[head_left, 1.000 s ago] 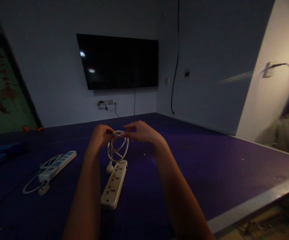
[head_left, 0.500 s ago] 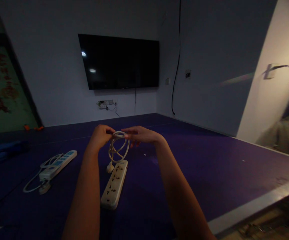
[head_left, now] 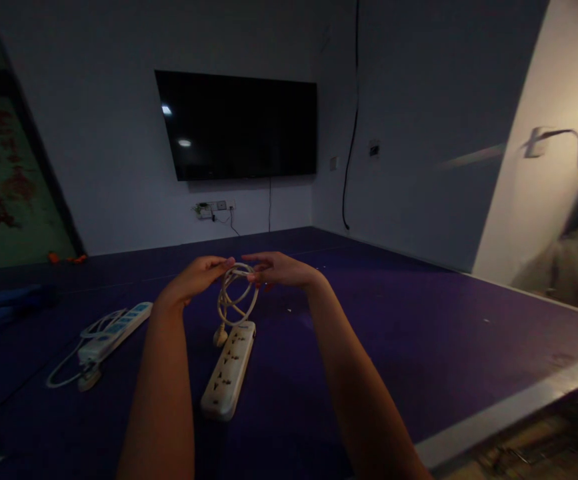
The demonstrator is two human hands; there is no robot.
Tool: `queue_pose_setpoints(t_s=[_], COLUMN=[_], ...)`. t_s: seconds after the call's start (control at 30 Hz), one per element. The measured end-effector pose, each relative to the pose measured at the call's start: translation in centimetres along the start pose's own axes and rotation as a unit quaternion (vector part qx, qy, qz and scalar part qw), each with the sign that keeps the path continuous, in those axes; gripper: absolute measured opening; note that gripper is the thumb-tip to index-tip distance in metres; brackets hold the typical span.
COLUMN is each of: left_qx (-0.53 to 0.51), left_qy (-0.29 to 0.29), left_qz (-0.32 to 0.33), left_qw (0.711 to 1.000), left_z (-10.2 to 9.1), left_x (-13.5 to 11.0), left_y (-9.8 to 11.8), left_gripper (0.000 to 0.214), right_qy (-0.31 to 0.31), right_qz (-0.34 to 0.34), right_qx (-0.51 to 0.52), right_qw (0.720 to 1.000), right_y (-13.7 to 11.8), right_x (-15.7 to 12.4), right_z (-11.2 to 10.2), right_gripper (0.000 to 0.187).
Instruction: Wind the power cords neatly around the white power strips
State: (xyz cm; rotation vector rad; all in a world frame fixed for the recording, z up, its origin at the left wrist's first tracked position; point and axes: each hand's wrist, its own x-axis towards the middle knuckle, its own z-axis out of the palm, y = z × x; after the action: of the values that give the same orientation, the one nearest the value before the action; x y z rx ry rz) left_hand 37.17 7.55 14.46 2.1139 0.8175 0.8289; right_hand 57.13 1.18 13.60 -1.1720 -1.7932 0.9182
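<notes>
A white power cord (head_left: 222,303) is looped into an upright coil at the far end of a white power strip (head_left: 229,373). The strip lies on the purple surface with its sockets facing up. My right hand (head_left: 281,270) pinches the top right of the coil, its thumb in front of the loops. At the coil's top left, my left hand (head_left: 201,277) has its thumb and fingers closed together on the cord; some of its fingers are hidden. The cord's plug (head_left: 220,335) hangs low beside the strip's far left corner.
Left of my arm lies a second power strip (head_left: 116,332) with blue sockets and a coiled white cord. Blue cloth (head_left: 6,303) is at the far left. A television (head_left: 243,127) hangs on the wall, and the purple surface (head_left: 399,320) has a pale right edge.
My left hand has turned, its wrist shifting left and its fingers lying flatter toward the coil. The right hand and the coil have barely moved.
</notes>
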Motion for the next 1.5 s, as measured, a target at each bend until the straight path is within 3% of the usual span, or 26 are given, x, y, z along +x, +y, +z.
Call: queue_pose_setpoints(t_s=[0.17, 0.7, 1.07, 1.3, 1.5], left_qx=[0.006, -0.040, -0.085, -0.074, -0.056], left_qy=[-0.018, 0.003, 0.039, 0.046, 0.064], left_qz=[0.019, 0.023, -0.020, -0.036, -0.020], left_qw=[1.000, 0.999, 0.995, 0.996, 0.996], left_z=[0.2, 1.1, 1.3, 1.6, 2.0], left_x=[-0.3, 0.9, 1.3, 1.2, 1.1], left_y=[0.5, -0.2, -0.5, -0.1, 0.1], left_gripper=[0.053, 0.029, 0.026, 0.016, 0.020], right_qy=[0.010, 0.099, 0.147, 0.155, 0.169], right_qz=[-0.002, 0.058, 0.001, 0.006, 0.000], right_qx=[-0.009, -0.018, -0.107, -0.131, -0.176], right_qw=[1.000, 0.993, 0.983, 0.979, 0.970], right_y=[0.2, -0.1, 0.1, 0.1, 0.7], right_x=[0.2, 0.5, 1.0, 1.1, 1.8], right_z=[0.0, 0.5, 1.3, 1.4, 1.7], right_gripper=[0.063, 0.056, 0.035, 0.042, 0.039])
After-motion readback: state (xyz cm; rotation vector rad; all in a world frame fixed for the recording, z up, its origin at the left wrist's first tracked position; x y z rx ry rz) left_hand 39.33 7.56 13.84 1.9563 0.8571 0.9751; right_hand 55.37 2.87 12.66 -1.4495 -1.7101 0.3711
